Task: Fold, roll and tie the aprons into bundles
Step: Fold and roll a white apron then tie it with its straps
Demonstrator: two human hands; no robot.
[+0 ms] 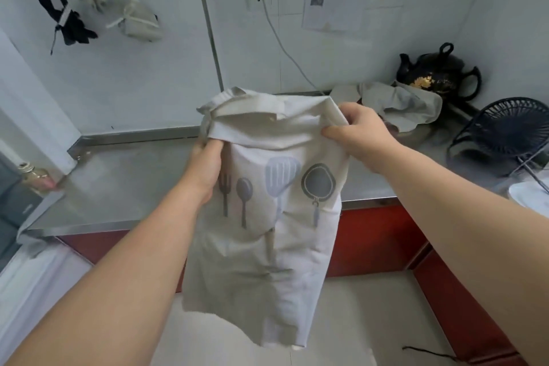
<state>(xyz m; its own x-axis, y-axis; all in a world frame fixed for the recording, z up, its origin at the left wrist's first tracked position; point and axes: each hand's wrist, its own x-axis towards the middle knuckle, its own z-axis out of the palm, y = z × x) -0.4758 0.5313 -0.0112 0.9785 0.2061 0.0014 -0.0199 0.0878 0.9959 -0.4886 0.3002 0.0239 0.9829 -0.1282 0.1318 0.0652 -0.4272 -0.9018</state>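
A cream apron printed with a fork, spoon, spatula and pan hangs in the air in front of the steel counter. Its top is folded over, with a strap lying across the fold. My left hand grips the apron's upper left edge. My right hand pinches the upper right corner. The lower part of the apron drops below the counter's edge toward the floor. A second cream apron lies crumpled at the back right of the counter.
A black teapot stands behind the crumpled apron. A black wire rack and a white plate sit at the right. A white cable runs down from a wall socket. Bags hang on the wall at upper left.
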